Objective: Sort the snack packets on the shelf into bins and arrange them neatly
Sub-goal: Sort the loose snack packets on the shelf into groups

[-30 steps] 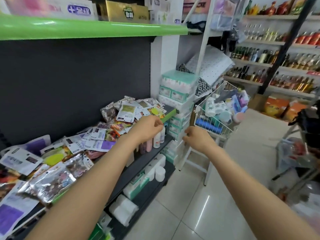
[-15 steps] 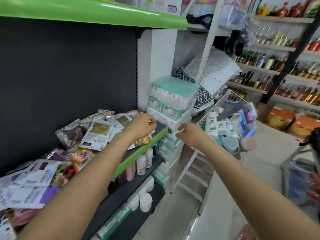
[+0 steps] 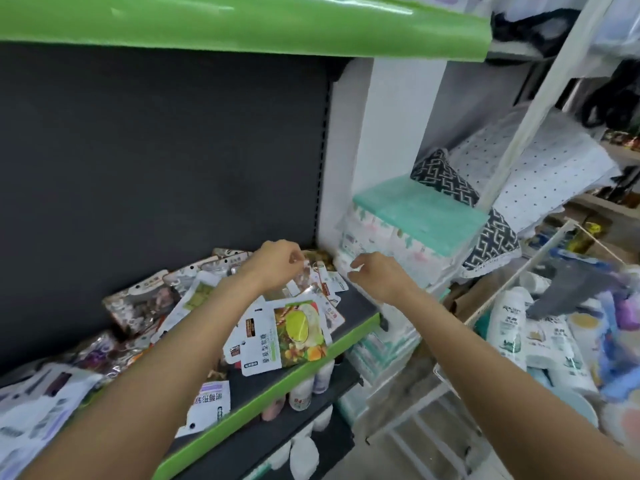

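Note:
A heap of snack packets [image 3: 194, 299] lies on the dark shelf [image 3: 356, 303] with a green front edge. Uppermost near the front is a large packet with a green fruit picture [image 3: 294, 336]; a purple-labelled packet [image 3: 211, 401] lies near the edge. My left hand [image 3: 277, 263] is over the far right end of the heap, its fingers curled and pinching the top of a small shiny packet [image 3: 308, 275]. My right hand [image 3: 375, 277] hovers just right of it with curled fingers. Whether it holds anything is unclear.
A green-fronted shelf [image 3: 242, 26] hangs overhead. Stacked tissue packs [image 3: 415, 223] stand right of the shelf end. A wire basket of toiletries [image 3: 540, 327] and patterned cushions [image 3: 485, 237] are further right. Small bottles [image 3: 301, 393] line the shelf below.
The view has moved closer and to the right along the shelf. Both hands have reached forward to the far right end of the packet heap, and my left hand now pinches a packet.

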